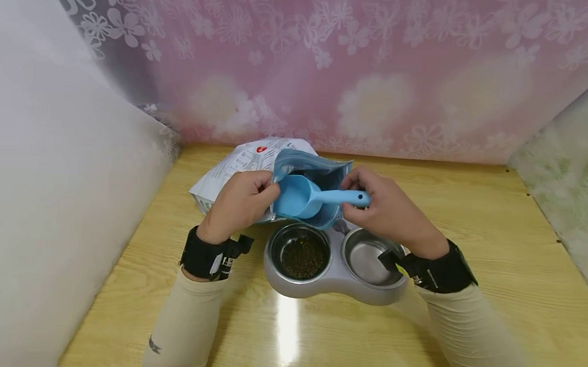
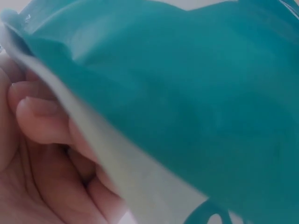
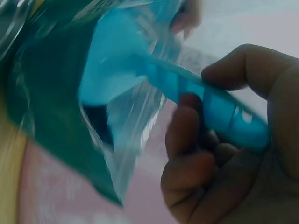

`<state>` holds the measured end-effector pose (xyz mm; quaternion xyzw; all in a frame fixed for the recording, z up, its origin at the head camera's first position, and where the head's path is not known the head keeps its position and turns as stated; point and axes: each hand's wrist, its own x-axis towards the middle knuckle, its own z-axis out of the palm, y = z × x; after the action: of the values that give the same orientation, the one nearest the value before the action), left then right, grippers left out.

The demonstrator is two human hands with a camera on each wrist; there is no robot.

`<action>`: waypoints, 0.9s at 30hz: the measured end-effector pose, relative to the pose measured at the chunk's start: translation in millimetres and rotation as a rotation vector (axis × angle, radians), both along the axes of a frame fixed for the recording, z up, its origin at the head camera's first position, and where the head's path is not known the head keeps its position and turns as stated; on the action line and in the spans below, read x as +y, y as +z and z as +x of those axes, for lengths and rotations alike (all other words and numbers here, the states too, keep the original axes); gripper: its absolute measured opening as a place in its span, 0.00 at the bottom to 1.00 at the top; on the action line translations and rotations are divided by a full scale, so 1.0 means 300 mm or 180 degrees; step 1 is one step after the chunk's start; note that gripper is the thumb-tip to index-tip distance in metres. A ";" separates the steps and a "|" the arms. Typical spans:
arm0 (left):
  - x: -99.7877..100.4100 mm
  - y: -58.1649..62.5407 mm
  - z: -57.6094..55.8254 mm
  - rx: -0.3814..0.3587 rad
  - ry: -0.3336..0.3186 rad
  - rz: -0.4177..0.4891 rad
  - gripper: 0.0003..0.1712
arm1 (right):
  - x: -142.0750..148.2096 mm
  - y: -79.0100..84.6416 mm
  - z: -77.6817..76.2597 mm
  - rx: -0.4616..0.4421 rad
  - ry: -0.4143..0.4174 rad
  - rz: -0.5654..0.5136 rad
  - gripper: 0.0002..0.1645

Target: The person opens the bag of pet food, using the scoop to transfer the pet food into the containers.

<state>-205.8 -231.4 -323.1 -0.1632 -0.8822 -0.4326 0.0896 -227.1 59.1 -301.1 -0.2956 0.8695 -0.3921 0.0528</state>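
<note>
A white printed bag [image 1: 248,159] with a blue lining lies at the back of the table, its mouth facing forward. My left hand [image 1: 242,203] pinches the left edge of that mouth. In the left wrist view, the fingers curl behind the bag's teal side [image 2: 177,93]. A light blue scoop [image 1: 295,197] sits with its cup in the bag's opening. My right hand [image 1: 387,208] holds the scoop by its handle. Seen from the right wrist, the thumb lies along one side of the handle [image 3: 212,109] and curled fingers along the other.
Just in front of the bag stands a grey double-bowl feeder [image 1: 336,285]. Brown kibble [image 1: 303,258] lies in its left bowl; the right bowl [image 1: 369,262] shows bare metal. Beneath everything is a wood-grain table [image 1: 250,333]. A pink floral cloth [image 1: 326,87] hangs behind.
</note>
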 end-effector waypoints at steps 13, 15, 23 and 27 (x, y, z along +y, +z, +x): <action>0.016 -0.001 0.012 0.0002 0.0022 -0.0013 0.22 | -0.048 -0.010 -0.003 0.0300 0.0233 -0.0008 0.24; 0.013 0.002 0.017 -0.0036 0.0044 0.0031 0.23 | -0.033 0.003 0.002 0.0488 0.0217 0.0169 0.22; 0.015 -0.015 0.016 -0.0077 0.0076 0.0079 0.23 | -0.013 -0.023 0.011 0.1363 0.0305 0.0572 0.22; 0.027 -0.025 0.003 -0.0105 0.0045 0.0087 0.23 | -0.032 -0.068 -0.002 0.1475 0.0486 0.0643 0.22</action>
<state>-204.8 -223.2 -330.6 -0.1486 -0.8786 -0.4466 0.0803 -227.6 49.5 -321.6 -0.4356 0.8683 -0.2201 -0.0890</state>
